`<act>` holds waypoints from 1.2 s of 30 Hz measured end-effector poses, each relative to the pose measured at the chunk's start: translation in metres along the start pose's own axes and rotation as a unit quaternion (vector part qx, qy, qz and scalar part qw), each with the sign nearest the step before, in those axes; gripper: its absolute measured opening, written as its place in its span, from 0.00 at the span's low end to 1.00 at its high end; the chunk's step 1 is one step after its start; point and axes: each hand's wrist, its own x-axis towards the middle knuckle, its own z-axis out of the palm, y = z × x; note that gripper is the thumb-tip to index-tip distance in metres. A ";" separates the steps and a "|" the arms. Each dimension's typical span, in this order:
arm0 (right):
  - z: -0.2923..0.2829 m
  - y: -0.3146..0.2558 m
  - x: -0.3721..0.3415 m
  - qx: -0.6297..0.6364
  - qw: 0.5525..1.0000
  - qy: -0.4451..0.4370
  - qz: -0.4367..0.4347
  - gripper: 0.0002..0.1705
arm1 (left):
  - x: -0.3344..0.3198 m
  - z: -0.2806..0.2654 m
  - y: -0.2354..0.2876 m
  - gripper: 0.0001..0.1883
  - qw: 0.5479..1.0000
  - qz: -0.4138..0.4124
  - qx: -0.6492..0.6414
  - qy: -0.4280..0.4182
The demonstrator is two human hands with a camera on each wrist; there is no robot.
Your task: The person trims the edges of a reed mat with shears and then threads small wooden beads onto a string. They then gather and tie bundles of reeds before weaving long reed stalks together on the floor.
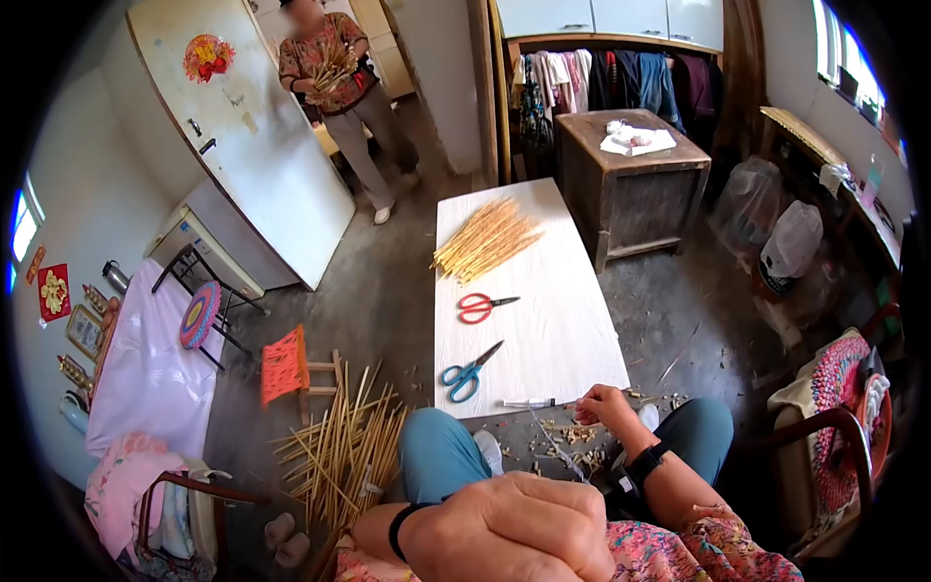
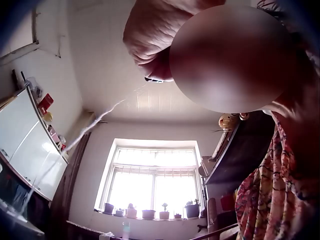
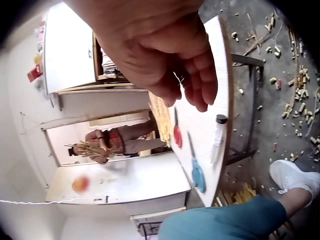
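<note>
My left hand [image 1: 509,529] is raised close to the head camera, its fingers curled. In the left wrist view the same hand [image 2: 157,37] is beside the blurred face, and a white thread [image 2: 87,129] runs up to its fingertips. Over the table's near right corner, my right hand [image 1: 603,405] has bent fingers. The right wrist view shows that hand [image 3: 165,52] with a thin, shiny thing [image 3: 180,79] between thumb and fingers; what it is, I cannot tell. A clear tube with a black cap [image 1: 529,403] lies on the table near this hand.
On the white table [image 1: 553,335] lie teal scissors [image 1: 467,376], red scissors [image 1: 477,308] and a straw bundle [image 1: 488,240]. More stalks [image 1: 339,451] are on the floor at left, with cut bits [image 1: 582,454] below the table. A person [image 1: 339,87] holding stalks stands by the door.
</note>
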 end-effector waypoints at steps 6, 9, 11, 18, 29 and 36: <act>0.008 0.016 0.017 0.000 0.999 -0.014 0.042 0.10 | -0.005 -0.002 -0.003 0.06 0.999 0.001 -0.042 0.007; 0.010 0.021 0.024 -0.003 1.000 -0.014 0.024 0.11 | -0.008 -0.003 -0.006 0.06 0.999 0.011 -0.047 0.020; 0.010 0.025 0.028 -0.004 1.000 -0.017 0.010 0.11 | -0.010 -0.004 -0.011 0.05 0.998 0.034 -0.048 0.021; 0.012 0.029 0.030 0.037 0.998 -0.027 0.034 0.10 | -0.011 -0.003 -0.008 0.04 0.995 0.054 -0.070 0.042; 0.001 -0.004 0.001 0.058 0.997 0.020 -0.044 0.08 | -0.026 -0.005 0.014 0.06 0.995 -0.062 -0.078 -0.014; 0.003 -0.066 -0.043 0.054 0.990 0.053 -0.119 0.08 | -0.023 0.021 0.015 0.10 0.998 -0.023 -0.044 0.034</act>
